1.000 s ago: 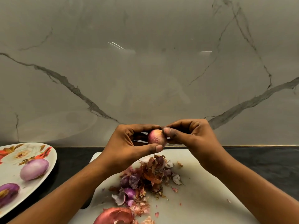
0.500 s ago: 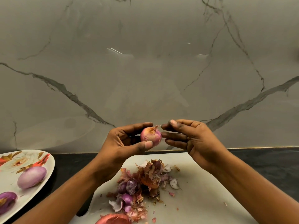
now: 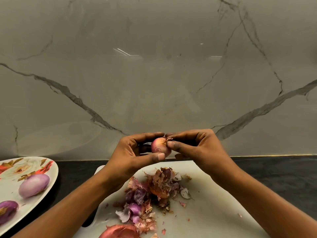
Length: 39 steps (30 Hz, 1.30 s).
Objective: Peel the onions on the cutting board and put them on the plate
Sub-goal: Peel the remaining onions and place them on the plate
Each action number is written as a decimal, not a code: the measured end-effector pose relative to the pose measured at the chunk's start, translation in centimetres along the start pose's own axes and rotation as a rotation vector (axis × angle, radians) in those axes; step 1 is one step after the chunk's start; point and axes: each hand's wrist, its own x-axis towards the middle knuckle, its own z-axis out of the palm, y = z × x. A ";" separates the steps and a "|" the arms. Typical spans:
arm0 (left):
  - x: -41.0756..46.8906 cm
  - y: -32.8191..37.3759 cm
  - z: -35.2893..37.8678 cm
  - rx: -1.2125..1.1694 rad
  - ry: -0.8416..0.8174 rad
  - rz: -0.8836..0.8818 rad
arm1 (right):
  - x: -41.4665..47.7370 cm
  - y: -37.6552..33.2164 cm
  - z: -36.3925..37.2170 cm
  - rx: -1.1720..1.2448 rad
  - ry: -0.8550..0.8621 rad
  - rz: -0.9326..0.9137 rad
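Small onion held in both my hands above the cutting board.

The plate at far left carries two peeled onions, lying apart. My left hand grips the small onion between thumb and fingers, clear of the board. My right hand pinches dry skin at the onion's right end. Loose peels lie heaped on the board beneath.
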 end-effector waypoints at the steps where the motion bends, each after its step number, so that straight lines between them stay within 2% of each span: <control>1: 0.0 0.0 0.1 0.000 -0.002 -0.002 | 0.1 0.1 -0.1 -0.028 0.009 -0.022; 5: 0.0 0.1 0.2 -0.044 -0.028 -0.011 | 0.2 0.6 0.1 -0.174 0.055 -0.115; 8: -0.1 0.3 0.2 -0.102 -0.063 -0.004 | 0.2 0.7 0.4 -0.159 0.069 -0.124; 15: 0.0 0.7 -0.2 -0.291 -0.098 -0.016 | 0.0 -0.1 0.3 0.227 0.028 0.048; 20: 0.1 0.8 0.0 -0.355 -0.106 -0.025 | 0.3 -0.3 0.2 0.281 -0.001 0.099; 25: 0.2 1.0 0.0 -0.492 -0.080 -0.048 | 0.1 -0.9 0.5 0.435 -0.022 0.172; 29: 0.6 1.3 -1.0 -0.669 -0.094 -0.045 | 0.3 -1.7 -0.3 0.660 0.076 0.224; 31: 0.7 1.5 -1.6 -0.716 -0.103 -0.056 | 0.5 -1.6 -0.8 0.526 0.084 0.203; 36: 0.4 1.5 -1.2 -0.726 -0.100 -0.157 | -0.1 -0.8 -0.7 -0.060 -0.063 0.127; 39: 0.3 1.5 -0.9 -0.688 -0.084 -0.208 | -0.1 -0.6 -0.5 -0.203 -0.100 0.127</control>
